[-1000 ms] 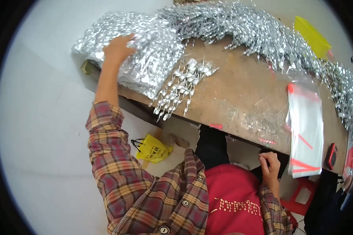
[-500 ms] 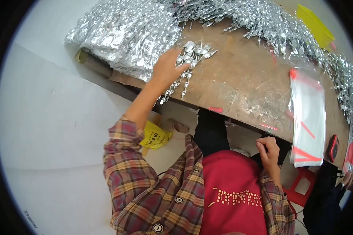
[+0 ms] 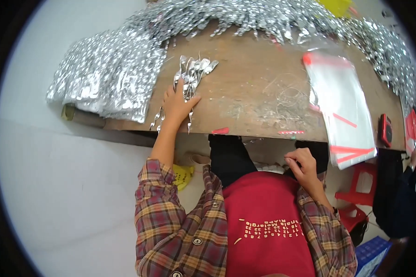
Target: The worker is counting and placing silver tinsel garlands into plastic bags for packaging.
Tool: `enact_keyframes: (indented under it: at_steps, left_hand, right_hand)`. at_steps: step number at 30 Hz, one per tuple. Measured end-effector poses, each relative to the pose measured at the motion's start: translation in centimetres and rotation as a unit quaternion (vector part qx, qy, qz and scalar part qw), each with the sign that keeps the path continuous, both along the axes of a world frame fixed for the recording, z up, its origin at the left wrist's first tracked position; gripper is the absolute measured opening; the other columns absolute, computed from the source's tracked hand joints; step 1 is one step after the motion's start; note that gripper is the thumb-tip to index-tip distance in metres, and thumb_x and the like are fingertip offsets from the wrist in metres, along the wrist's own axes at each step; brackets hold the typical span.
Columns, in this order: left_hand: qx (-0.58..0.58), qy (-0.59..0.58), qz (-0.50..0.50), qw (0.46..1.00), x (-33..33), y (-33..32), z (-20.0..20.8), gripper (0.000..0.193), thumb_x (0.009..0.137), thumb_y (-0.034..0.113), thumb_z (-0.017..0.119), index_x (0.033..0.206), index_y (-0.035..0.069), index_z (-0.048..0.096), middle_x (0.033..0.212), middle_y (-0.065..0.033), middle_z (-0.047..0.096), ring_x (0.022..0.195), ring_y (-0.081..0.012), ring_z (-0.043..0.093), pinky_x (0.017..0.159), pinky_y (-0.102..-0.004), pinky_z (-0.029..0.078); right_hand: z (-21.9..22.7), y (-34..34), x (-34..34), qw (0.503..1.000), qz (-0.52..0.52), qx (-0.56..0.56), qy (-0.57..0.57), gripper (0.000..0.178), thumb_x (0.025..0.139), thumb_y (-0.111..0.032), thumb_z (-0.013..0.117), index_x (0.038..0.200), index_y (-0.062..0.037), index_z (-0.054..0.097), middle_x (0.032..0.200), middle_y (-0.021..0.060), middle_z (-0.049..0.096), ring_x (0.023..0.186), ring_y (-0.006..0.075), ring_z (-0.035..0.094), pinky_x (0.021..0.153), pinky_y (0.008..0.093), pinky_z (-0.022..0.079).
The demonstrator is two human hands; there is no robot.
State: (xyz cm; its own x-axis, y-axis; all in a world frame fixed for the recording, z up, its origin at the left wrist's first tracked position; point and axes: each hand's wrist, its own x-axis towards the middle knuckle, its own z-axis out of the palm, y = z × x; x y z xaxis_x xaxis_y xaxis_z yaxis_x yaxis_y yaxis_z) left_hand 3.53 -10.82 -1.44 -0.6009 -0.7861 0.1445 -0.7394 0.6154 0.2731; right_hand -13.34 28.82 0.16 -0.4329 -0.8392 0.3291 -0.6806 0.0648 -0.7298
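My left hand (image 3: 176,104) lies on the near part of a small bunch of silver twisted foil strips (image 3: 196,69). Its fingers are spread, pointing away from me, with the thumb out to the right. Flat, rounded foil ends fan out beyond the fingertips, and a few spiral strips come out beneath the hand toward the table's front edge. Low in front of the table, near my lap, is my right hand (image 3: 304,165), its fingers curled and thumb pressed to them. Whatever it may hold is too small or hidden to make out.
A thick pile of silver foil strips (image 3: 111,74) covers the brown table's (image 3: 249,97) left end, and more silver strands (image 3: 245,16) run along its back. Clear plastic sleeves (image 3: 344,101) overhang the front edge at right. Beyond them sits a red-black device (image 3: 386,130); red stools (image 3: 358,184) stand below.
The whole view has shifted. My left hand has moved from the bunch's left side onto its near part, and the loose foil ends lie closer together. My right hand stays curled near my lap.
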Motion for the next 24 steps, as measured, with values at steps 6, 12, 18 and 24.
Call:
enact_keyframes:
  at_steps: [6,12,18,24]
  left_hand:
    - [0.029,0.02,-0.162,0.986,-7.6,8.9,1.5,0.079,0.072,0.051,0.069,0.139,0.017,0.043,0.135,-0.0224,0.042,0.122,-0.0411,0.038,0.099,-0.0508,0.033]
    - [-0.016,0.01,-0.206,0.978,-12.8,13.0,0.5,0.075,0.076,0.048,0.068,0.14,0.018,0.042,0.139,-0.0241,0.038,0.128,-0.041,0.034,0.102,-0.0541,0.028]
    - [-0.033,-0.003,-0.201,0.979,-14.6,13.1,0.9,0.075,0.078,0.048,0.065,0.141,0.015,0.04,0.14,-0.0264,0.038,0.128,-0.0428,0.036,0.104,-0.051,0.03]
    - [0.027,-0.021,-0.211,0.977,-14.0,12.7,0.8,0.075,0.079,0.046,0.065,0.142,0.013,0.039,0.141,-0.0283,0.036,0.127,-0.0424,0.038,0.105,-0.048,0.032]
  right_hand:
    - [0.1,0.1,-0.8,0.999,0.022,-0.028,0.039,0.007,0.079,-0.01,0.068,0.084,-0.0065,0.065,0.075,0.0063,0.061,0.07,0.0239,0.056,0.069,0.033,0.04]
    - [1.5,2.1,-2.4,0.995,-0.038,-0.038,0.086,0.009,0.079,-0.01,0.068,0.087,-0.0069,0.064,0.082,0.0065,0.062,0.076,0.0242,0.058,0.07,0.034,0.042]
    - [3.4,6.7,-6.6,0.962,-0.236,0.002,0.134,0.011,0.078,-0.009,0.067,0.088,-0.0057,0.065,0.089,0.0104,0.063,0.084,0.0286,0.058,0.075,0.0372,0.045]
    - [-2.9,4.2,-10.3,0.95,-0.165,-0.071,0.257,0.028,0.072,-0.016,0.065,0.1,-0.0102,0.064,0.098,0.0108,0.064,0.082,0.033,0.062,0.071,0.0432,0.049]
